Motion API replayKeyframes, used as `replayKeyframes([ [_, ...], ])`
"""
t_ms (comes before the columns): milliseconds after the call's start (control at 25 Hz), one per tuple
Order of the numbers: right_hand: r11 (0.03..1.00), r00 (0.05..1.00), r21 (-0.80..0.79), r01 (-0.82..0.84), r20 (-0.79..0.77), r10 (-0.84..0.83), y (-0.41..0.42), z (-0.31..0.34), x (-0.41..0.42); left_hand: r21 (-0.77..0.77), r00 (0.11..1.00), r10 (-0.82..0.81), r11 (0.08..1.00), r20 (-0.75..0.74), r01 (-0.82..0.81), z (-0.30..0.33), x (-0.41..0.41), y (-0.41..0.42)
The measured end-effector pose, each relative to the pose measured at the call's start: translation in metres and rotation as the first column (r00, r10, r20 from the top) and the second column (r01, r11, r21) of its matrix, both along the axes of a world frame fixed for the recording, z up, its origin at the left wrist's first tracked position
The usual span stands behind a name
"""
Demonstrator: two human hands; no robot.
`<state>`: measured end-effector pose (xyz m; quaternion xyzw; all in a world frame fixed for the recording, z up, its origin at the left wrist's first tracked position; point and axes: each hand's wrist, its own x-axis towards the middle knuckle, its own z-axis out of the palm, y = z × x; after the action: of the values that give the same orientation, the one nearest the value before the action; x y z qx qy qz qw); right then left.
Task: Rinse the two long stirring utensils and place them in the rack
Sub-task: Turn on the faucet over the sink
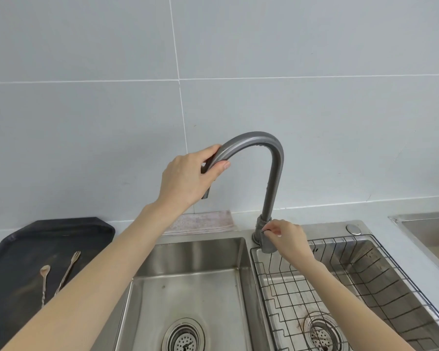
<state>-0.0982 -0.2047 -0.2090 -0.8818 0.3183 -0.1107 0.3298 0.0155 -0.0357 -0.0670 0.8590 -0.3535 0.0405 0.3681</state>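
My left hand [185, 177] is wrapped round the tap [269, 160]; my right hand [284, 236] pinches its handle [267, 239]; no water yet; spoon [44, 282] and fork [69, 271] wait unwashed, far left; rack [365, 287] just right.

wall [314, 46]: pale grey tiles, white grout | counter [380, 211]: grey

Slim spoon [44, 282] and fork [69, 271], seemingly metal, side by side on dark tray [61, 231]
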Motion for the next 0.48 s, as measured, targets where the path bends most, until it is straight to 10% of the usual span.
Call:
replayKeyframes([
  [480, 1.000, 1.000, -0.023, -0.008, 0.012, 0.008, 0.007, -0.013, -0.024, -0.033, 1.000, 0.012, 0.999, -0.011, -0.013, -0.005, 0.000, 0.001],
])
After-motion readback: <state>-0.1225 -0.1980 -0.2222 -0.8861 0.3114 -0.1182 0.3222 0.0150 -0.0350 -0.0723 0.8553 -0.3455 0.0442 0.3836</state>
